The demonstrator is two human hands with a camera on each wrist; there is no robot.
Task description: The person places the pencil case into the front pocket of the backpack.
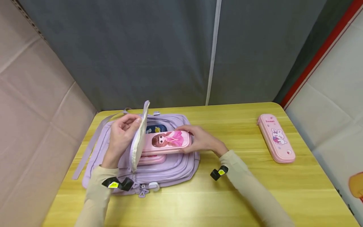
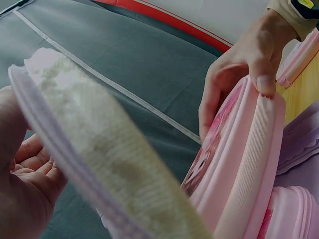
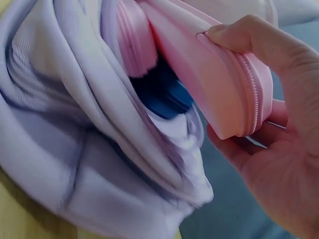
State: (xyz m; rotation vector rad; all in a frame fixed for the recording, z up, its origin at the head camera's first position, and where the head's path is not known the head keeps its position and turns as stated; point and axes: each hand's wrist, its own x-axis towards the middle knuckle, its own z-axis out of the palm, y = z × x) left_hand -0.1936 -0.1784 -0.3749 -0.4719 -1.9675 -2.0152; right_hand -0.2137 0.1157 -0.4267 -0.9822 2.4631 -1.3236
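Note:
A lavender backpack lies on the table with its front pocket pulled open. My left hand pinches the pocket's flap and holds it upright; its pale lining faces the right side. With thumb and fingers, my right hand grips one end of a pink pencil case printed with a long-haired doll. The far end of that case goes behind the flap, over the pocket. Inside lie a dark blue case and another pink case, both partly covered.
A pink pencil case with a rabbit print lies on the right of the yellow wooden table. A grey curtain hangs behind the table. A backpack strap trails off to the left.

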